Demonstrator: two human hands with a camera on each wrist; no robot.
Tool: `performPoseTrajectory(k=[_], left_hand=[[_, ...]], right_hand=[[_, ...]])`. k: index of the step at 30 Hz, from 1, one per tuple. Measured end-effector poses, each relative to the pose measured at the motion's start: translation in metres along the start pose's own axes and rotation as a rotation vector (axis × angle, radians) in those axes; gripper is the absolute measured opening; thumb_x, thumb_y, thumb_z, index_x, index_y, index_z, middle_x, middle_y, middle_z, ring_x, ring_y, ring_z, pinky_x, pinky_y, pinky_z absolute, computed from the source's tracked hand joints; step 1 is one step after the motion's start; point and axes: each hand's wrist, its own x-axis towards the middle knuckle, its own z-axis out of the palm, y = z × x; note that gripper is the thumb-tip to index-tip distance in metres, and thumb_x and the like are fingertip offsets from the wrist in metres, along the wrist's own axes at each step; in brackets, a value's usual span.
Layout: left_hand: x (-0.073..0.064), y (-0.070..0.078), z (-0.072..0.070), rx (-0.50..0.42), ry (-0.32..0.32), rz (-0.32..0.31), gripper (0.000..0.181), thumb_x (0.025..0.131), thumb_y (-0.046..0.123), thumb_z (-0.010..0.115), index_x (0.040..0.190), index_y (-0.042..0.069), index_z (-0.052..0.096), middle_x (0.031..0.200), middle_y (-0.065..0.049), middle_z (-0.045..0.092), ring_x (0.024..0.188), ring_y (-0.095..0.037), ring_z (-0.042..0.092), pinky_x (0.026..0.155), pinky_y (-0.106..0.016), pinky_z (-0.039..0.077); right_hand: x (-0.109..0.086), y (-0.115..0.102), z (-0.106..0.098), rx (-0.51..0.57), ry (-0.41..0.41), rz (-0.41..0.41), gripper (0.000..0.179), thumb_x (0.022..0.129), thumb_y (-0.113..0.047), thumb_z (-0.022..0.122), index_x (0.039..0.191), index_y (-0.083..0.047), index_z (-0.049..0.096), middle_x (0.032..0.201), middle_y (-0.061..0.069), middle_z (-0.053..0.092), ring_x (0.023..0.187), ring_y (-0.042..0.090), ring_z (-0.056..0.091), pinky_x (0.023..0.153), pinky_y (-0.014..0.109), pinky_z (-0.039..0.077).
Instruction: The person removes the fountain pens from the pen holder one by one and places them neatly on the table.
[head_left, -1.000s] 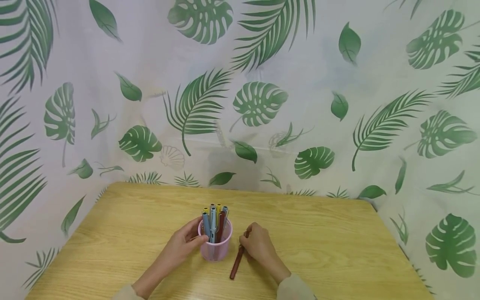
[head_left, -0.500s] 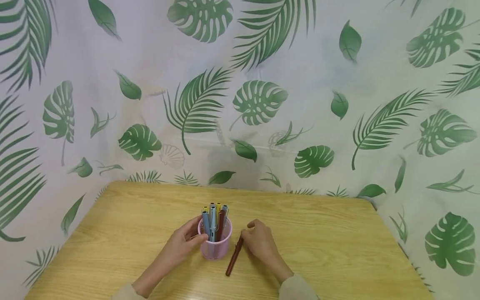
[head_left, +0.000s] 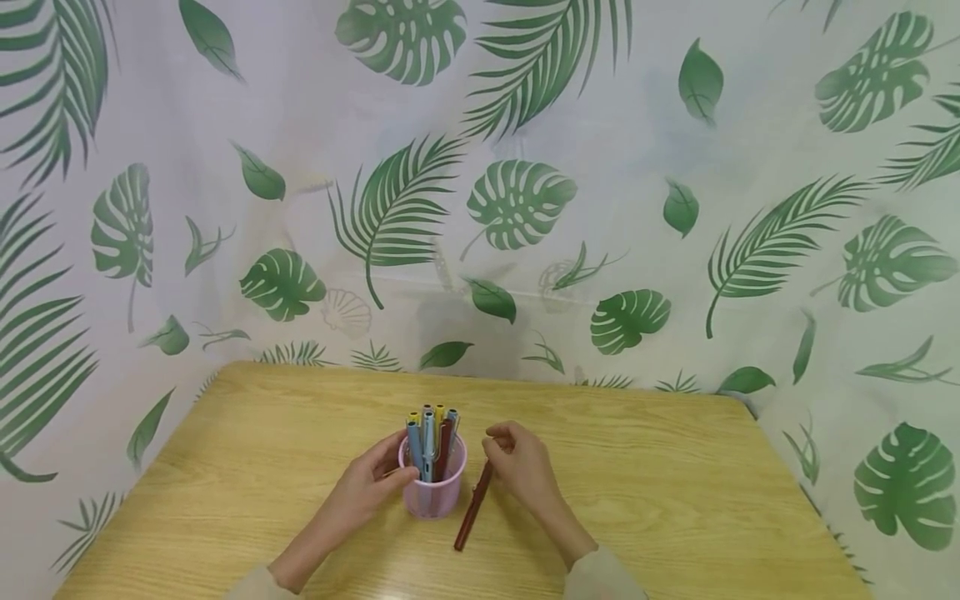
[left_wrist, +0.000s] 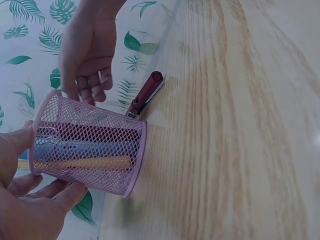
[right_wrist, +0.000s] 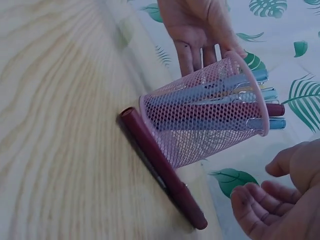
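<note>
A pink mesh pen cup (head_left: pixel 431 500) stands upright on the table, with several pens (head_left: pixel 428 442) inside: blue, yellow, grey and dark red. My left hand (head_left: pixel 366 485) holds it from the left, thumb at the near rim and fingers round the far side. To the cup's right, a dark red capped pen (right_wrist: pixel 155 160) lies slanting on the wood, close by the cup's base in the right wrist view. Above this pen's far end hovers my right hand (head_left: pixel 525 468), fingers loosely bent; in the right wrist view the hand (right_wrist: pixel 287 200) is apart from the pen, holding nothing.
The wood-grain table (head_left: pixel 675 483) reaches back to a white curtain (head_left: pixel 525 292) printed with green leaves. Light sleeves (head_left: pixel 603 575) cover both forearms at the bottom of the head view.
My right hand has let go of the dark red pen and risen slightly away from it. The pen's near end has shifted a little left. My left hand keeps holding the cup.
</note>
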Motion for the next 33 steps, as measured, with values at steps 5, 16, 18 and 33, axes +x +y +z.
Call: performPoseTrajectory(k=[5, 16, 18, 33], left_hand=[[0.000, -0.002, 0.000, -0.011, -0.003, 0.002, 0.068, 0.101, 0.014, 0.068, 0.156, -0.009, 0.033, 0.149, -0.035, 0.046, 0.134, -0.046, 0.052, 0.107, -0.037, 0.050], [0.000, -0.003, 0.000, 0.019, 0.002, 0.030, 0.066, 0.102, 0.013, 0.067, 0.155, -0.008, 0.035, 0.146, -0.034, 0.050, 0.133, -0.046, 0.053, 0.109, -0.041, 0.048], [0.000, -0.003, 0.000, 0.028, 0.000, 0.040, 0.066, 0.102, 0.013, 0.066, 0.156, -0.008, 0.034, 0.146, -0.033, 0.050, 0.133, -0.045, 0.053, 0.109, -0.043, 0.048], [0.001, -0.005, 0.001, 0.038, 0.003, 0.039, 0.064, 0.104, 0.017, 0.064, 0.157, -0.004, 0.035, 0.144, -0.032, 0.053, 0.131, -0.046, 0.054, 0.107, -0.048, 0.049]], right_hand=[[0.005, -0.008, 0.005, 0.087, 0.000, -0.077, 0.020, 0.099, -0.006, 0.067, 0.113, 0.009, 0.068, 0.095, 0.013, 0.071, 0.081, 0.028, 0.069, 0.065, 0.026, 0.060], [0.016, -0.020, 0.017, 0.125, 0.004, -0.106, 0.020, 0.099, -0.009, 0.069, 0.114, 0.004, 0.071, 0.102, 0.014, 0.072, 0.089, 0.023, 0.068, 0.069, 0.023, 0.059], [0.016, -0.021, 0.019, 0.145, 0.002, -0.106, 0.021, 0.099, -0.009, 0.070, 0.115, 0.004, 0.071, 0.102, 0.014, 0.072, 0.091, 0.024, 0.068, 0.070, 0.023, 0.059], [0.018, -0.025, 0.023, 0.172, -0.014, -0.118, 0.022, 0.098, -0.008, 0.069, 0.117, 0.004, 0.071, 0.103, 0.012, 0.073, 0.091, 0.023, 0.066, 0.072, 0.023, 0.056]])
